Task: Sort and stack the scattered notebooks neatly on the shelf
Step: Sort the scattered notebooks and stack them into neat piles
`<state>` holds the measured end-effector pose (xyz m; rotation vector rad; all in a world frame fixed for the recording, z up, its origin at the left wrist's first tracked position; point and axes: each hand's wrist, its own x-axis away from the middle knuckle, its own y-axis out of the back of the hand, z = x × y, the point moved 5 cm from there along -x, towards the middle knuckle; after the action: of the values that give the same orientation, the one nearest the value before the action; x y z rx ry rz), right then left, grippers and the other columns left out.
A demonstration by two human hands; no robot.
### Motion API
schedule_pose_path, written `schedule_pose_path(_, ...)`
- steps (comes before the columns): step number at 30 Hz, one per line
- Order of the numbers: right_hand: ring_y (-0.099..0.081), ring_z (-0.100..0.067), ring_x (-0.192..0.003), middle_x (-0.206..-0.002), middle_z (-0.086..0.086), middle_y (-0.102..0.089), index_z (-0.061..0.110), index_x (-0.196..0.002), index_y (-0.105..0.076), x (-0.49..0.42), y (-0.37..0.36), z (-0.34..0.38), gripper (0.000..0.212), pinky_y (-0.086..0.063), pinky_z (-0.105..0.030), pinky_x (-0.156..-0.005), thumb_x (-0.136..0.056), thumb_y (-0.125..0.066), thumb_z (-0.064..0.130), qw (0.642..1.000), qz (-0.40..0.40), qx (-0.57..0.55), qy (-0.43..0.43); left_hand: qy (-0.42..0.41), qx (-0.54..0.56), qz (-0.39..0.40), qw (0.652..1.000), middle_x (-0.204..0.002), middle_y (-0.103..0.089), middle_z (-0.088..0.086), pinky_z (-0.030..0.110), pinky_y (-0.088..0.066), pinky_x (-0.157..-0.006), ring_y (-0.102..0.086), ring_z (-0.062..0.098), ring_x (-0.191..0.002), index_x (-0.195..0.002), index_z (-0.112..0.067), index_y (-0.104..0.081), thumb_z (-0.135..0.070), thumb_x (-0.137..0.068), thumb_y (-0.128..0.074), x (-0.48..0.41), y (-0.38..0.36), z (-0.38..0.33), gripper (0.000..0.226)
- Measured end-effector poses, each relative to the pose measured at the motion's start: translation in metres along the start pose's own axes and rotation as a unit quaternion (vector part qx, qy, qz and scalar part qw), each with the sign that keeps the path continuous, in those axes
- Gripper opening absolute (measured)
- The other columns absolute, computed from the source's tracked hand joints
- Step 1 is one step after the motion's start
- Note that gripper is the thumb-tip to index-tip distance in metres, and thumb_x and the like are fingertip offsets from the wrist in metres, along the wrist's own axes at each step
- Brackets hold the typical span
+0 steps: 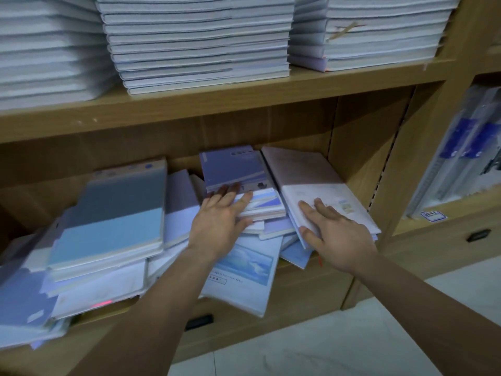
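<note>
Notebooks (233,169), smooth, rectangular, under left hand (219,221), right hand (341,240).

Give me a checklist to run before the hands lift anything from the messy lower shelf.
1. Left hand lies flat on the purple notebook stack: ok.
2. Right hand rests on the pink-white notebook, fingers straight: ok.
3. Sky-picture notebook fully on the lower shelf: not ok, it overhangs the front edge.
4. Blue stack sits level: not ok, tilted.
5. What lies under the pink-white notebook: cannot tell.
</note>
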<state>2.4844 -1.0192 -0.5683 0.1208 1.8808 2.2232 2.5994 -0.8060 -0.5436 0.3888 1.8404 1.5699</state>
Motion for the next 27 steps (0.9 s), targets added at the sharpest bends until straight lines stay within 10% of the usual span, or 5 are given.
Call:
schedule_pose_path(17, -0.032, -0.023, -0.141, -0.158, 0.002, -0.032, 0.024, -0.155, -0.030, 0.008, 0.029, 0.062, 0.064, -0.037, -0.037, -0.110, -0.100, -0.046, 0.052, 0.993, -0.051, -0.098, 0.032, 0.020, 0.071, -0.011, 0.997, -0.152, -0.037, -0.013, 0.031, -0.035, -0.108, -0.032, 0.013, -0.139, -0.148, -0.033, -0.039, -0.047, -0.097, -0.053, 0.049, 0.065, 0.008, 0.054)
schedule_pose_path(27, -0.041, -0.021, -0.133, -0.143, 0.004, -0.046, 0.029, -0.145, -0.045, 0.033, 0.015, 0.172, 0.056, -0.041, -0.035, -0.101, -0.095, -0.051, 0.053, 0.981, -0.017, -0.127, 0.146, 0.187, 0.053, -0.060, 0.979, -0.138, -0.053, -0.006, 0.037, -0.046, -0.100, -0.048, 0.019, -0.128, -0.137, -0.026, -0.054, -0.053, -0.090, -0.051, 0.193, 0.105, 0.121, 0.054)
